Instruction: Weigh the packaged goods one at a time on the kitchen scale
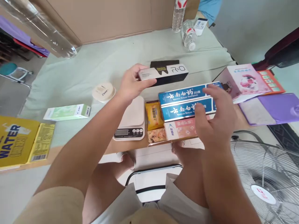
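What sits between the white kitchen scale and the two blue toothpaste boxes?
In the head view, a small yellow snack packet lies between the white kitchen scale and the blue toothpaste boxes.

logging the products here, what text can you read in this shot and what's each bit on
"R&O": black and silver box in the left hand
"Yunnan Baiyao Toothpaste": two blue boxes under the right hand
"Dove": round white lid
"WATER": yellow carton
Too small or blurred: pale green box, pink box, orange snack packet, scale buttons, bottle labels
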Available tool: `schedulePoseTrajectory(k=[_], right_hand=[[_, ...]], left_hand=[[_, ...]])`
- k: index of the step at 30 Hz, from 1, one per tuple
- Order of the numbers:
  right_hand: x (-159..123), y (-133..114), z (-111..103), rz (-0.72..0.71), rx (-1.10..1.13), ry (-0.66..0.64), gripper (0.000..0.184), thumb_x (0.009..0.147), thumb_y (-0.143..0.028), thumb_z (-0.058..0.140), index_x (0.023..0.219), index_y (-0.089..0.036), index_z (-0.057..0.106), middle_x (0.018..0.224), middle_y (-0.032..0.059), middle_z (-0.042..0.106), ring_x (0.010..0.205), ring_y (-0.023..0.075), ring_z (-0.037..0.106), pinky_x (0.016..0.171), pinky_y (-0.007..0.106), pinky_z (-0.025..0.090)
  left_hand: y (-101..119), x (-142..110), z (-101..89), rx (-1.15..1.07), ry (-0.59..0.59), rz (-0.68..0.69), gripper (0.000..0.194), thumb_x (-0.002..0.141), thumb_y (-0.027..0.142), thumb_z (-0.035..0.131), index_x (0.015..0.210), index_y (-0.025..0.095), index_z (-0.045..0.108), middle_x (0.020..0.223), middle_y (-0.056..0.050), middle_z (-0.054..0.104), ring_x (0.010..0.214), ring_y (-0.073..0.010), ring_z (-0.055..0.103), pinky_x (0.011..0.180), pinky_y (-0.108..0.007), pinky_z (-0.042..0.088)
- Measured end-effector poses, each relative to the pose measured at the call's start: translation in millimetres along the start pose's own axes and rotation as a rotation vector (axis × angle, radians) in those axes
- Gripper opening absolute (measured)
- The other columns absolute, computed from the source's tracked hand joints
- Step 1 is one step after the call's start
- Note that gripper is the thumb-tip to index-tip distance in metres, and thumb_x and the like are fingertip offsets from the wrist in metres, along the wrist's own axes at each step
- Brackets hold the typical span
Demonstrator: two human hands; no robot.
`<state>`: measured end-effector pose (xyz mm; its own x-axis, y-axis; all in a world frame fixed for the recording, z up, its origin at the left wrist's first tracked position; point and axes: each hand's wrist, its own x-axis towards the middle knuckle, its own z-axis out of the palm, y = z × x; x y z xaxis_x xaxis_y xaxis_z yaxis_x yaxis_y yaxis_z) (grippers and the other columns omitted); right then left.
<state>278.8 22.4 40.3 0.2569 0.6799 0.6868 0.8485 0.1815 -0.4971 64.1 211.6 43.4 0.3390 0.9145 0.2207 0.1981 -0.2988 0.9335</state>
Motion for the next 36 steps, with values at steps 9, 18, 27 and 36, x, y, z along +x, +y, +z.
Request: schedulePoseTrajectory(k=[9, 18, 27, 36], right_hand=[[-11.6, -5.6, -8.1, 0.028, -0.164, -0.176, 0.034, 0.096, -0.029, 0.064, 0.129, -0.021, 0.071, 0.138, 0.0141, 0.075, 0.129, 0.0346, 0.073, 0.11, 0.056, 0.06], [-20.8, -5.3, -7.2, 0.12, -0.178, -0.216, 0.031, 0.097, -0.029, 0.066, 0.126, -0.024, 0.073, 0.13, 0.0095, 0.079, 0.13, 0.0354, 0.073, 0.117, 0.06, 0.055], [-17.3, -5.7, -1.8, 0.12, -0.221, -0.245, 0.027, 0.098, -0.034, 0.065, 0.123, -0.024, 0.072, 0.131, 0.0081, 0.079, 0.116, 0.0286, 0.078, 0.098, 0.045, 0.065], [-20.3, -18.3, -1.0, 0.065, -0.088, -0.074, 0.025, 0.093, -0.023, 0.069, 0.117, -0.026, 0.074, 0.118, 0.0092, 0.082, 0.114, 0.033, 0.079, 0.103, 0.055, 0.063]], left_hand=[[-45.2, 45.4, 41.6, 0.12, -0.322, -0.119, 0.035, 0.074, 0.024, 0.09, 0.105, 0.021, 0.075, 0.1, -0.006, 0.079, 0.089, -0.0251, 0.078, 0.076, -0.039, 0.065], [-39.6, 60.4, 42.7, 0.156, -0.607, -0.089, 0.015, 0.075, 0.018, 0.083, 0.089, 0.023, 0.083, 0.09, -0.001, 0.082, 0.081, -0.0262, 0.077, 0.078, -0.042, 0.064], [-31.7, 54.6, 52.0, 0.151, -0.739, -0.124, 0.017, 0.085, 0.014, 0.074, 0.094, 0.023, 0.084, 0.095, -0.002, 0.083, 0.082, -0.0251, 0.076, 0.083, -0.042, 0.061], [14.2, 7.7, 9.0, 0.041, -0.173, -0.071, 0.006, 0.094, 0.022, 0.071, 0.091, 0.021, 0.076, 0.09, -0.001, 0.075, 0.093, -0.022, 0.074, 0.094, -0.045, 0.061]])
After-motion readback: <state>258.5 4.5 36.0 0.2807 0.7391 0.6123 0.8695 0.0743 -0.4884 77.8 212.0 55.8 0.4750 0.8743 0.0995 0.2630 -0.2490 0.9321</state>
